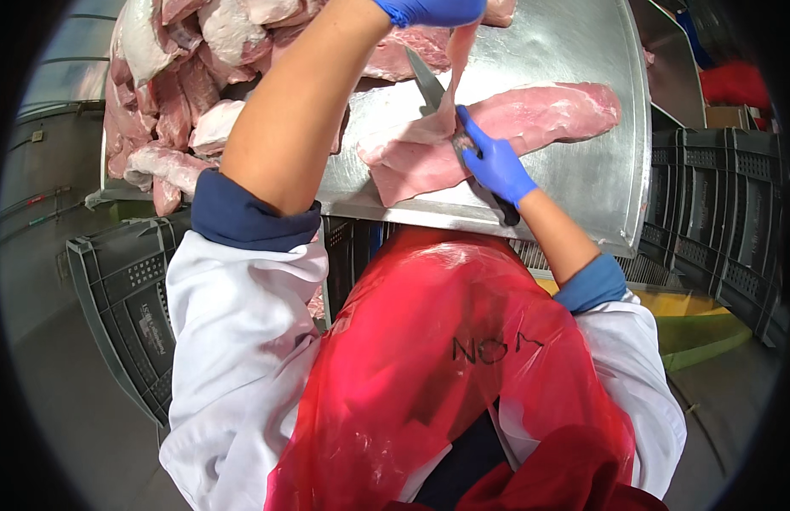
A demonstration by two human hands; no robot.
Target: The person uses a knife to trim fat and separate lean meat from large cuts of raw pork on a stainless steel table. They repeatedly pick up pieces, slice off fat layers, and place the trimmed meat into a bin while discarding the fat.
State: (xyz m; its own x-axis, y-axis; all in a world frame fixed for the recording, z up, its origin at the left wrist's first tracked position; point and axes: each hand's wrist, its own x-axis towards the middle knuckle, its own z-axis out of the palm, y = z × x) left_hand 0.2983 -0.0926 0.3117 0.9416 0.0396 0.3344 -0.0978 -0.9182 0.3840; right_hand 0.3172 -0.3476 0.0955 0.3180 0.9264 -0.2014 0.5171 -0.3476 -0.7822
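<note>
A long pale pink loin of meat lies flat on the metal table. My left hand, in a blue glove, is raised at the top edge, its fingertips partly out of view. From it a thin strip of meat stretches down to the loin, pulled taut. My right hand, also gloved in blue, is closed round a knife low over the loin. The blade points up and left, passing behind the strip; the dark handle end shows below the palm.
A heap of raw meat pieces covers the table's left side. Black plastic crates stand on the right, and another crate sits at lower left. A raised rim runs along the table's near edge, close to my red apron.
</note>
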